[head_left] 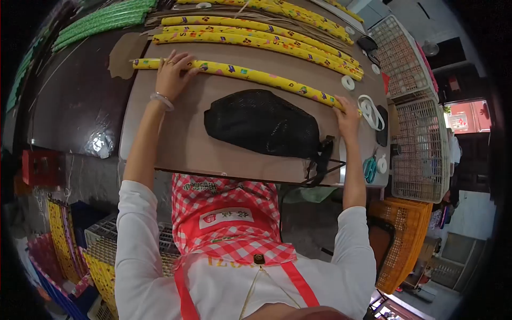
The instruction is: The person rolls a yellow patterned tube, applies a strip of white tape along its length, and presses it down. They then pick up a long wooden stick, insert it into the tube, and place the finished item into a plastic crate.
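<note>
A long yellow patterned roll [261, 78] lies across the brown table [176, 133]. Near its left end, my left hand [175, 74] rests on it with fingers spread, the palm over the roll. At the right end my right hand [348, 113] has its fingers wrapped round the roll. Between my arms, just below the roll, sits a black mesh bag [261, 124] with a strap at its right side. More yellow rolls [256, 41] lie side by side beyond the one I touch.
White tape rolls [348, 82], a white loop [372, 113] and teal scissors [369, 169] lie at the table's right side. Wire baskets [421, 149] and an orange crate [402, 240] stand to the right. Green rolls [104, 21] lie at the upper left.
</note>
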Demonstrator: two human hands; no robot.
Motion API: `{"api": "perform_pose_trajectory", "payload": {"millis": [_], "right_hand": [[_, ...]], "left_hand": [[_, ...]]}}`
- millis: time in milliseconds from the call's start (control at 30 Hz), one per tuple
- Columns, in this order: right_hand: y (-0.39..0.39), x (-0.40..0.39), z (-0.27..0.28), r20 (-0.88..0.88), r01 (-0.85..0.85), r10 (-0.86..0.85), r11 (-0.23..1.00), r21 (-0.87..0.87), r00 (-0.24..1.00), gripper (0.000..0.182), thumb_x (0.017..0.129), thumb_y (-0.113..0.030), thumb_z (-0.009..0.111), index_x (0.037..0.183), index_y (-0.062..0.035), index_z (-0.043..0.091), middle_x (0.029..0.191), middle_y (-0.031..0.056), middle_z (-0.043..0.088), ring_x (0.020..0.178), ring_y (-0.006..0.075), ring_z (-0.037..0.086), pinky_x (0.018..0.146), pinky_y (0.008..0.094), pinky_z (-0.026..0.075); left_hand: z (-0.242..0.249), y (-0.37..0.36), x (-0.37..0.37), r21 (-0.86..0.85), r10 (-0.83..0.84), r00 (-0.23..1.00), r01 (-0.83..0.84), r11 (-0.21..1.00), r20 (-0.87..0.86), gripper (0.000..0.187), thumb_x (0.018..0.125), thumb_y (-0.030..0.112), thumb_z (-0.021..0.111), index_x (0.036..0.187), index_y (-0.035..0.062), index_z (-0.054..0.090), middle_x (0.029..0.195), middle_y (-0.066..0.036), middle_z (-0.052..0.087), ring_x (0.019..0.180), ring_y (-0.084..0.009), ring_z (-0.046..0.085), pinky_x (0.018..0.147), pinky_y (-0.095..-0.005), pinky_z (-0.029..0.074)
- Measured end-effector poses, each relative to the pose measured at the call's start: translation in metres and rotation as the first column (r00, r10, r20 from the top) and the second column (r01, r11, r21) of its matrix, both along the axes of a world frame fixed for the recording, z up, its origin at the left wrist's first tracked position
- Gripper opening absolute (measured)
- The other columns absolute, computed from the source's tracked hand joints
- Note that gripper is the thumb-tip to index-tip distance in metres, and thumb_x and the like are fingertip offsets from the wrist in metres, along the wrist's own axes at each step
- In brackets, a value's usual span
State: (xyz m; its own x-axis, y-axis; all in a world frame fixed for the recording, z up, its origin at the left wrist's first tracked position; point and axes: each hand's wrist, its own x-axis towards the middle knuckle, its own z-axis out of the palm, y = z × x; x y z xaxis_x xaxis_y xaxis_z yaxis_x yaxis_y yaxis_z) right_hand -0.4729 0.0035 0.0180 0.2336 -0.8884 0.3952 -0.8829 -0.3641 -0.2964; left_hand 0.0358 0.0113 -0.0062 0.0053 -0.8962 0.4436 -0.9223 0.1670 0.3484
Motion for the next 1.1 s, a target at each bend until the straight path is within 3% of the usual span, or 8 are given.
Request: {"api": "perform_pose_trajectory", "payload": {"millis": [67, 233, 333, 467, 533, 667, 800, 1100], "right_hand": [[-0.001, -0.002, 0.005, 0.013, 0.001, -0.001, 0.999, 0.043, 1.0, 0.034, 0.078, -0.011, 0.063, 0.111, -0.0149, 0.059, 0.114, 0.0064, 0.058, 0.106, 0.0269, 0.052, 0.096, 0.0396, 0.035], [-0.003, 0.003, 0.011, -0.003, 0.045, -0.045, 0.991, 0.129, 0.999, 0.034, 0.078, -0.013, 0.063, 0.112, -0.0134, 0.058, 0.115, 0.0076, 0.058, 0.106, 0.0288, 0.052, 0.093, 0.0364, 0.038], [0.002, 0.045, 0.041, 0.013, -0.091, 0.091, 0.996, -0.018, 0.996, 0.038, 0.079, -0.012, 0.062, 0.116, -0.0076, 0.055, 0.119, 0.0094, 0.056, 0.11, 0.0305, 0.051, 0.094, 0.0377, 0.038], [-0.007, 0.09, 0.044, -0.003, -0.253, 0.253, 0.966, 0.05, 0.967, 0.046, 0.079, -0.017, 0.064, 0.123, -0.0091, 0.05, 0.126, 0.0092, 0.051, 0.113, 0.0299, 0.048, 0.095, 0.0394, 0.037], [-0.016, 0.106, 0.044, -0.256, -0.416, 0.403, 0.909, 0.003, 0.878, 0.057, 0.081, -0.024, 0.063, 0.132, -0.0126, 0.041, 0.136, 0.0075, 0.041, 0.119, 0.0274, 0.044, 0.1, 0.0403, 0.033], [-0.039, 0.122, 0.028, -0.363, -0.466, 0.475, 0.877, 0.119, 0.802, 0.062, 0.084, -0.032, 0.057, 0.138, -0.0191, 0.031, 0.145, 0.0043, 0.026, 0.126, 0.023, 0.036, 0.106, 0.0391, 0.026], [-0.05, 0.129, 0.014, -0.526, -0.512, 0.505, 0.846, 0.147, 0.684, 0.058, 0.084, -0.03, 0.057, 0.137, -0.0233, 0.034, 0.144, 0.0038, 0.028, 0.126, 0.0216, 0.037, 0.105, 0.0385, 0.027], [-0.044, 0.125, 0.011, -0.591, -0.664, 0.475, 0.734, -0.143, 0.653, 0.053, 0.083, -0.031, 0.059, 0.132, -0.0253, 0.041, 0.142, 0.0037, 0.033, 0.123, 0.0175, 0.041, 0.104, 0.038, 0.029]], "left_hand": [[0.004, 0.003, 0.001, 0.045, -0.048, 0.996, 0.045, 0.998, 0.075, 0.04, 0.085, 0.034, 0.059, 0.122, 0.0186, 0.054, 0.129, -0.002, 0.05, 0.129, -0.0252, 0.035, 0.106, -0.0472, 0.02], [-0.001, 0.005, 0.002, 0.023, -0.104, 0.994, 0.104, 0.994, 0.016, 0.039, 0.083, 0.032, 0.061, 0.12, 0.0203, 0.055, 0.125, -0.002, 0.051, 0.126, -0.0247, 0.037, 0.107, -0.0476, 0.018], [-0.012, -0.002, 0.006, -0.058, -0.129, 0.992, 0.129, 0.99, 0.01, 0.036, 0.081, 0.027, 0.062, 0.117, 0.0215, 0.056, 0.119, 0.001, 0.053, 0.122, -0.0226, 0.041, 0.106, -0.0472, 0.019], [-0.015, -0.006, 0.01, -0.014, -0.136, 0.991, 0.135, 0.991, -0.014, 0.034, 0.082, 0.021, 0.061, 0.116, 0.0234, 0.056, 0.12, 0.002, 0.053, 0.122, -0.0212, 0.039, 0.106, -0.0454, 0.018], [-0.016, -0.006, 0.008, -0.016, -0.13, 0.991, 0.13, 0.991, -0.019, 0.034, 0.083, 0.019, 0.06, 0.116, 0.0239, 0.056, 0.119, 0.002, 0.053, 0.122, -0.0209, 0.04, 0.106, -0.0451, 0.018], [-0.011, -0.005, 0.008, 0.004, -0.121, 0.993, 0.121, 0.993, -0.011, 0.034, 0.082, 0.019, 0.06, 0.116, 0.024, 0.056, 0.119, 0.002, 0.053, 0.122, -0.021, 0.04, 0.107, -0.0449, 0.018], [-0.009, -0.005, 0.008, 0.027, -0.121, 0.992, 0.121, 0.992, -0.022, 0.034, 0.082, 0.019, 0.059, 0.116, 0.0238, 0.056, 0.118, 0.001, 0.054, 0.122, -0.0215, 0.04, 0.107, -0.0449, 0.018], [-0.008, -0.003, 0.007, 0.01, -0.127, 0.991, 0.128, 0.992, -0.05, 0.034, 0.083, 0.02, 0.059, 0.116, 0.0222, 0.056, 0.119, 0.001, 0.054, 0.122, -0.0206, 0.04, 0.107, -0.0444, 0.017]]}}
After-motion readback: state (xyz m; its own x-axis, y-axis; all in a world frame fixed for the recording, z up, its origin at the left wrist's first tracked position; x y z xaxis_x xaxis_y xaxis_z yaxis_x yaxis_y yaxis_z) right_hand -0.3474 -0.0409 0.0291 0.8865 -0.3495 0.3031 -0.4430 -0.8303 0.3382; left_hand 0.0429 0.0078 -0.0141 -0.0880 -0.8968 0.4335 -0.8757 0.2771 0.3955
